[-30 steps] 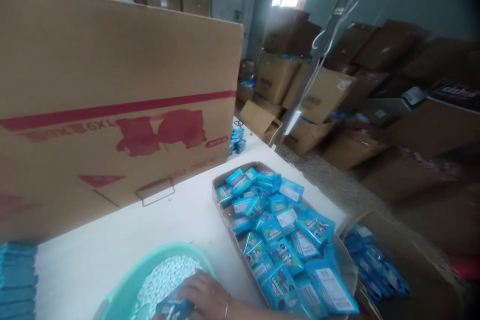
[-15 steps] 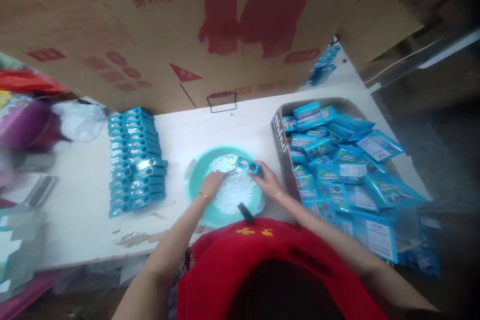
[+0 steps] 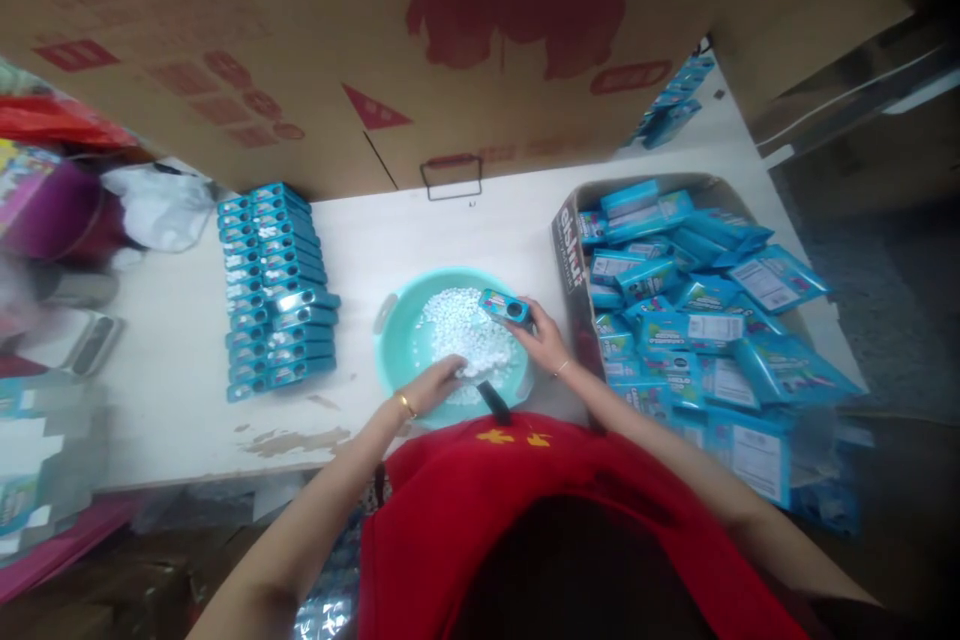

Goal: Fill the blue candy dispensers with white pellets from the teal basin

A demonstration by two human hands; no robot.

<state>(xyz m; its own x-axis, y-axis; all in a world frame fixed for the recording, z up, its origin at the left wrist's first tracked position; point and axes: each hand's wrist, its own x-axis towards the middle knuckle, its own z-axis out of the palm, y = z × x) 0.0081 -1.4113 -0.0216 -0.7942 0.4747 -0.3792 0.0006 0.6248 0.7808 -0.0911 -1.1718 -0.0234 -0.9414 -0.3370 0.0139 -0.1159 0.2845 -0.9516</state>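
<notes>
A turquoise plastic basin stands on the table in front of me, holding many small white pellets. My left hand is inside its near left part, fingers curled down at the pellets. What those fingers grip, if anything, is hidden. Over the basin's right side, my right hand holds a small blue printed box with a dark round spot on its face. The box is tilted above the pellets, and the fingers wrap its right end.
Stacked blue boxes form two columns on the left. A carton heaped with blue packets stands at right. A large cardboard box walls off the back of the white table. White packaging lies at far left.
My left hand has moved down toward the basin's near side, deeper among the pellets. My right hand still holds the blue box over the basin. The camera view has shifted slightly.
</notes>
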